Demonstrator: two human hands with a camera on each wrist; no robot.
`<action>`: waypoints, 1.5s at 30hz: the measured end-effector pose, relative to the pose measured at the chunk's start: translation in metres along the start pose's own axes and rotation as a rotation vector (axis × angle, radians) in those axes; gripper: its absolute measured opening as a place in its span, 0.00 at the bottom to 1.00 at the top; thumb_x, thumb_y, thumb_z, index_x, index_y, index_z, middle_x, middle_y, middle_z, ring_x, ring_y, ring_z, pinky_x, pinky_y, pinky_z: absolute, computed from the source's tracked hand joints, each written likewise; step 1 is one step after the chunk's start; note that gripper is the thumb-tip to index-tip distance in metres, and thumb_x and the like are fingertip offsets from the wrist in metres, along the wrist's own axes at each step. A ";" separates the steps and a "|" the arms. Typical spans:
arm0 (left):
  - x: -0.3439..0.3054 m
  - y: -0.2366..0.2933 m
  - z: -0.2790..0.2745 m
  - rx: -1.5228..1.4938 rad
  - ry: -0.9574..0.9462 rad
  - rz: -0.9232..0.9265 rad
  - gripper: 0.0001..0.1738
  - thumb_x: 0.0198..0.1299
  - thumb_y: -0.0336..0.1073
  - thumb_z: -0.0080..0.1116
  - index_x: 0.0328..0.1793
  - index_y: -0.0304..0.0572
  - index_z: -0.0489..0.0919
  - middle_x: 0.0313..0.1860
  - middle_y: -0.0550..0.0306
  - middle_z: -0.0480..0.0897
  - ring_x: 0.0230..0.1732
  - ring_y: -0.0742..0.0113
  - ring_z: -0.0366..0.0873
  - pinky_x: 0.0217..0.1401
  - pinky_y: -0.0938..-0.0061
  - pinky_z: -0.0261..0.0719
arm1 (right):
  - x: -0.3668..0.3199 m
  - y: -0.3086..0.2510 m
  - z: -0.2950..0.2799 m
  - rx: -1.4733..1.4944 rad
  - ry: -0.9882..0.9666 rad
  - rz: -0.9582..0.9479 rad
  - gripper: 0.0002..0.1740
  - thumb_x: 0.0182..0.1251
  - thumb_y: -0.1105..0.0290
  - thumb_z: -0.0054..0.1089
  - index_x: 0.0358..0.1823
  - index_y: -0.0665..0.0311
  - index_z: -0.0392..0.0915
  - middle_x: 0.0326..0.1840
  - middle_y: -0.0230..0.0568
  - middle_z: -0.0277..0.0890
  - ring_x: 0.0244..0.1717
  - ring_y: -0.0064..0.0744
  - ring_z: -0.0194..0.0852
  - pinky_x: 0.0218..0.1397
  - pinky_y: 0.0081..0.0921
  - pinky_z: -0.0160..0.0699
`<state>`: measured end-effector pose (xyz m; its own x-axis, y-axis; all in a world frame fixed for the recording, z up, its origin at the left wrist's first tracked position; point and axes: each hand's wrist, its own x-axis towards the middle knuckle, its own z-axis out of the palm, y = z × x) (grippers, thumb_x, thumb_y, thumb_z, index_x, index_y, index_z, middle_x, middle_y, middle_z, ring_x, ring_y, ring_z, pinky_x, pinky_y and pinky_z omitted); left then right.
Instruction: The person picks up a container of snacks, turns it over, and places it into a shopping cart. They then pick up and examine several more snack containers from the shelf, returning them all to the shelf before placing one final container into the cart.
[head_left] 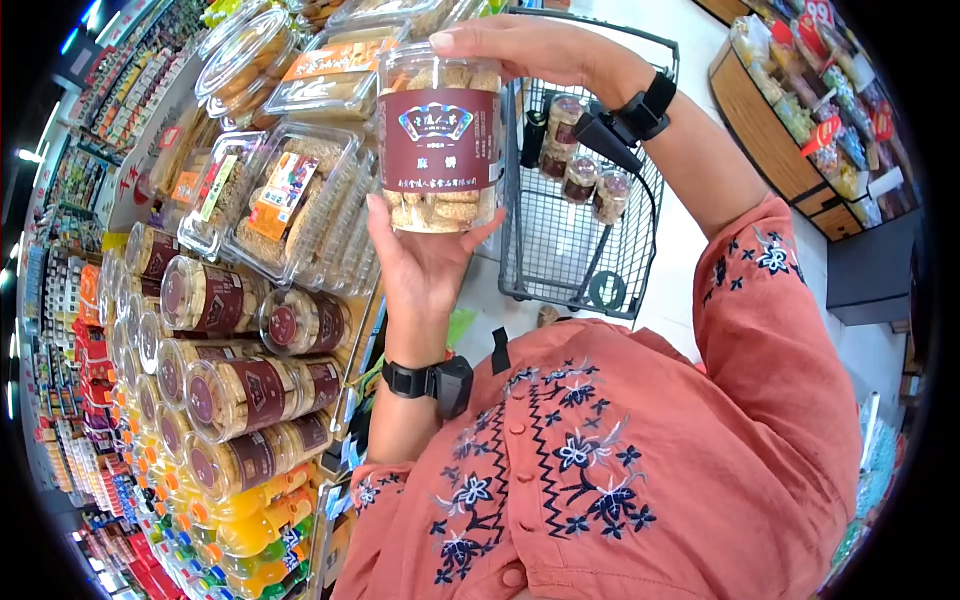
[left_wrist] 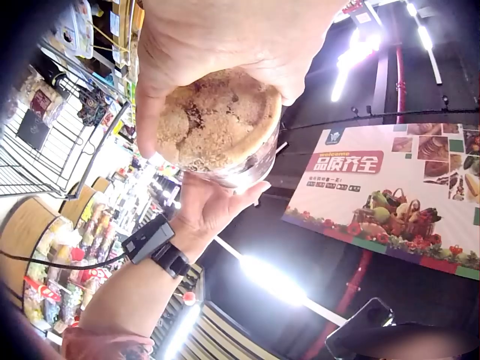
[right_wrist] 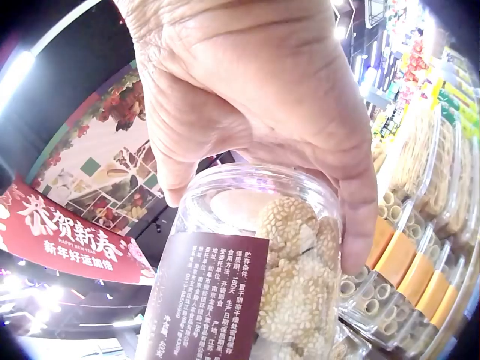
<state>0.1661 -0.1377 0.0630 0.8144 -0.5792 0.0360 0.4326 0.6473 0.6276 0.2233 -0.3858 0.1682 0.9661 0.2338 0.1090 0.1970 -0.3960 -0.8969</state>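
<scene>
Upright in front of the chest is a clear plastic jar (head_left: 437,140) of round sesame cookies, with a dark red label. My left hand (head_left: 425,270) grips it from below, thumb and fingers spread around the base. Over the lid curves my right hand (head_left: 545,50), its thumb showing at the near rim. In the left wrist view the cookies show through the jar's base (left_wrist: 217,124), between the left hand's thumb and fingers. Fine white print on the label's side (right_wrist: 217,292) shows in the right wrist view, below the right hand's grip.
At left, similar jars (head_left: 220,300) lie stacked on their sides beside clear boxes of pastries (head_left: 285,190). Orange drink bottles (head_left: 245,530) stand lower down. A wire shopping cart (head_left: 575,265) ahead holds several small jars (head_left: 580,180). A wooden display stand (head_left: 745,110) is at right.
</scene>
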 end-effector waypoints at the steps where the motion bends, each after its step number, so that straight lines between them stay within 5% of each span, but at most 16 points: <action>1: 0.000 0.001 0.000 0.003 0.000 0.000 0.46 0.73 0.73 0.43 0.84 0.50 0.60 0.78 0.45 0.70 0.76 0.44 0.71 0.67 0.36 0.82 | -0.001 0.000 0.002 -0.038 0.012 -0.011 0.46 0.68 0.29 0.60 0.67 0.64 0.78 0.58 0.44 0.83 0.59 0.34 0.81 0.57 0.29 0.82; 12: -0.005 0.003 0.000 -0.008 0.063 0.008 0.46 0.71 0.74 0.46 0.83 0.51 0.61 0.77 0.46 0.71 0.75 0.44 0.72 0.66 0.33 0.81 | -0.004 -0.002 0.006 -0.110 0.022 -0.083 0.44 0.71 0.29 0.56 0.68 0.64 0.77 0.60 0.45 0.83 0.61 0.35 0.82 0.60 0.30 0.87; 21: -0.007 0.000 -0.011 -0.029 0.073 0.044 0.44 0.71 0.72 0.49 0.83 0.52 0.62 0.78 0.48 0.70 0.76 0.45 0.71 0.69 0.30 0.75 | 0.002 0.002 0.014 -0.093 -0.003 -0.068 0.42 0.74 0.35 0.58 0.72 0.65 0.74 0.68 0.46 0.79 0.69 0.35 0.76 0.71 0.29 0.77; 24: -0.009 -0.002 -0.013 -0.032 0.072 0.055 0.44 0.71 0.72 0.49 0.83 0.52 0.62 0.79 0.48 0.70 0.76 0.45 0.70 0.71 0.29 0.72 | 0.010 0.012 0.019 0.009 0.004 -0.057 0.54 0.60 0.24 0.63 0.75 0.60 0.74 0.74 0.48 0.72 0.73 0.44 0.67 0.67 0.42 0.71; 27: -0.010 -0.004 -0.015 -0.044 0.075 0.060 0.44 0.71 0.71 0.49 0.83 0.52 0.62 0.79 0.49 0.70 0.77 0.45 0.70 0.72 0.29 0.71 | 0.007 0.006 0.021 0.003 -0.020 -0.062 0.54 0.60 0.24 0.63 0.75 0.61 0.74 0.73 0.48 0.73 0.73 0.45 0.67 0.69 0.43 0.71; 39: -0.019 -0.002 -0.005 -0.042 0.032 0.120 0.45 0.71 0.72 0.49 0.83 0.53 0.61 0.79 0.51 0.69 0.78 0.46 0.69 0.72 0.27 0.72 | 0.004 -0.024 0.024 -0.057 -0.039 -0.120 0.47 0.63 0.26 0.62 0.69 0.57 0.81 0.64 0.36 0.79 0.59 0.30 0.72 0.53 0.28 0.73; 45: -0.028 0.003 -0.001 -0.063 0.077 0.147 0.45 0.71 0.73 0.44 0.84 0.54 0.60 0.80 0.50 0.69 0.77 0.45 0.69 0.70 0.27 0.74 | 0.003 -0.040 0.036 -0.022 -0.006 -0.157 0.45 0.62 0.27 0.65 0.64 0.58 0.83 0.63 0.39 0.80 0.59 0.34 0.74 0.58 0.31 0.73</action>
<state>0.1447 -0.1187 0.0629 0.8968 -0.4379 0.0630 0.3278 0.7534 0.5700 0.2128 -0.3376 0.1888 0.9220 0.2999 0.2448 0.3496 -0.3734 -0.8593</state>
